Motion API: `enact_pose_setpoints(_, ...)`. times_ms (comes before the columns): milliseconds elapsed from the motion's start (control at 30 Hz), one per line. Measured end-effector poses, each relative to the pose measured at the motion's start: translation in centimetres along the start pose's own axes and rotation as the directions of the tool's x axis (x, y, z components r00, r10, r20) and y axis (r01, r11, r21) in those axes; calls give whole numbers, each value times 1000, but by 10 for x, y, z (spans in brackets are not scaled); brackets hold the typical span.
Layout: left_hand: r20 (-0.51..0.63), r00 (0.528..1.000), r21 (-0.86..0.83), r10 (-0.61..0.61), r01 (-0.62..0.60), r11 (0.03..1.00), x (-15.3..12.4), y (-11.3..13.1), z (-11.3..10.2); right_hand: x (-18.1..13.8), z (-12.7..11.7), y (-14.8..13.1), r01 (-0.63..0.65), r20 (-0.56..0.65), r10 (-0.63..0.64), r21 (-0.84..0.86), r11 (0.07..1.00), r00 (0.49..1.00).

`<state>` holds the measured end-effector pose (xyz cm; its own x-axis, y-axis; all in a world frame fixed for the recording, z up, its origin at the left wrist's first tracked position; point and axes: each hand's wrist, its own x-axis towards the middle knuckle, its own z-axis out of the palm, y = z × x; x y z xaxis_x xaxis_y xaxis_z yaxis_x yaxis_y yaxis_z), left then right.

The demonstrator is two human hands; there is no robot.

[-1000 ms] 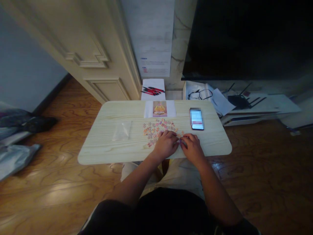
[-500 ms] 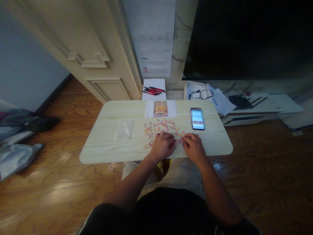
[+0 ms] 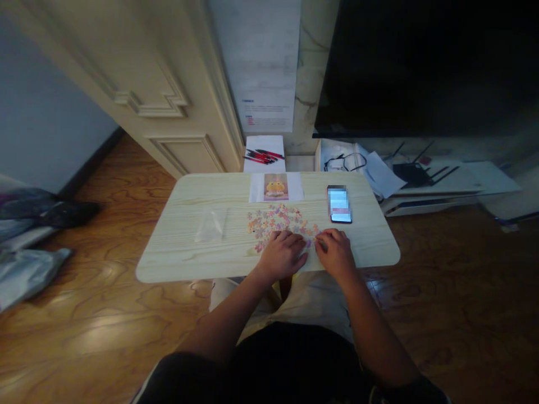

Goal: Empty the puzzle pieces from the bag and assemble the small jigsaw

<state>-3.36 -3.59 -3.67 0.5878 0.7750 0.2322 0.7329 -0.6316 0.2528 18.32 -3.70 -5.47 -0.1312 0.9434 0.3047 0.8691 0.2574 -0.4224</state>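
Just left of the phone (image 3: 339, 204) the puzzle pieces (image 3: 273, 220) lie scattered, and nearer than it the left hand (image 3: 283, 255) and right hand (image 3: 337, 255) curl fingertip to fingertip over their edge, seemingly to join pieces, though whether either pinches one I can't tell.

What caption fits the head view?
Left hand and right hand rest among loose puzzle pieces on a table, phone nearby.
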Motion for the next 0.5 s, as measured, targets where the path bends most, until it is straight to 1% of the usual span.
enact_pose_setpoints(67,-10,1000,-11,4,-4,1000,-1,1,0,0,2,-1,10,6,-10,15,1000,1000)
enact_pose_setpoints(133,-35,999,-24,-16,15,1000,-5,-3,-1,0,4,-2,25,8,-25,37,999,1000)
enact_pose_setpoints(267,-94,987,-25,-132,130,991,-23,-24,-7,0,7,-3,71,25,-73,61,996,997)
enact_pose_setpoints(367,-122,964,-3,-238,239,971,-40,-42,-12,3,9,-5,83,46,-85,50,995,995)
enact_pose_setpoints(500,-130,946,-17,-298,298,954,-53,-54,-13,11,14,-15,96,56,-100,73,993,993)
